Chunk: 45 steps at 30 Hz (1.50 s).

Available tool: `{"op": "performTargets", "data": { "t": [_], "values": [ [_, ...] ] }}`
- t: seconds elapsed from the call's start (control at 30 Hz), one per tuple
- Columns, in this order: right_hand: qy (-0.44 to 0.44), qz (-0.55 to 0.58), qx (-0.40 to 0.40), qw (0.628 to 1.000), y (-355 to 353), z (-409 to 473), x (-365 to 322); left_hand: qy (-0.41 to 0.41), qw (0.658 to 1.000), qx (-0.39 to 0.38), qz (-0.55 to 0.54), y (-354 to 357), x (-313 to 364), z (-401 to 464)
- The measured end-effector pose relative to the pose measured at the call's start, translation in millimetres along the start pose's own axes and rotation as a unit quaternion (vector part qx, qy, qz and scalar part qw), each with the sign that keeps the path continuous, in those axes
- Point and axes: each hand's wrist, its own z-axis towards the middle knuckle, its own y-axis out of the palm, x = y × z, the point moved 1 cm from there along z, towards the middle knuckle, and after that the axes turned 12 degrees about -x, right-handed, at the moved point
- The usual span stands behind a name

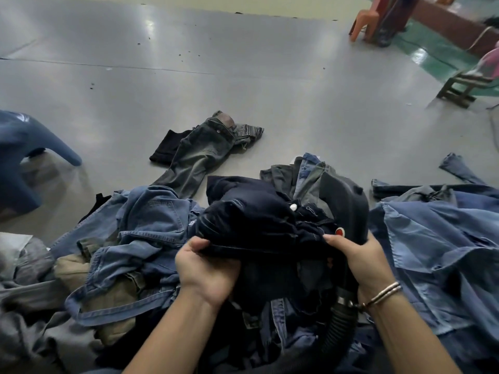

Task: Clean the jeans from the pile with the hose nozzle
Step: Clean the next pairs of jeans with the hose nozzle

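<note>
Beyond pile (140,238), grey jeans (199,155) on floor (243,76).

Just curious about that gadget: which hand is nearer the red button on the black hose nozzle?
Right. The right hand grips beside the red button; the left hand holds dark jeans farther left.

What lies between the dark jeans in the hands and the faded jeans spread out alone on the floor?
In the head view, only bare grey floor separates the dark jeans from the faded jeans; nothing else lies there.
</note>
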Motion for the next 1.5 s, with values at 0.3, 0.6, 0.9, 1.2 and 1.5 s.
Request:
{"op": "performTargets", "data": {
  "t": [0.3, 0.6, 0.9, 1.2, 1.5],
  "values": [
    [0.022, -0.069, -0.007, 0.997, 40.9, -4.5, 20.6, -0.022, 0.979, -0.196, 0.055, 41.1, 32.3, 8.9],
    [-0.115, 0.027, -0.213, 0.970, 61.8, -41.7, -32.9, 0.009, 0.996, -0.089, 0.029, 16.5, 72.1, 5.8],
    [-0.096, 0.072, -0.143, 0.982, 102.6, -36.3, -24.9, 0.024, 0.988, -0.114, 0.097, 31.7, 50.1, 4.5],
    [-0.052, 0.054, -0.159, 0.984, 86.2, -23.2, -36.3, -0.100, 0.945, -0.047, 0.308, 35.0, 25.1, 0.7],
    [-0.122, 0.017, -0.068, 0.990, 91.1, -26.7, -32.6, -0.051, 0.930, 0.080, 0.356, 37.6, 16.3, 9.1]
  ]
}}
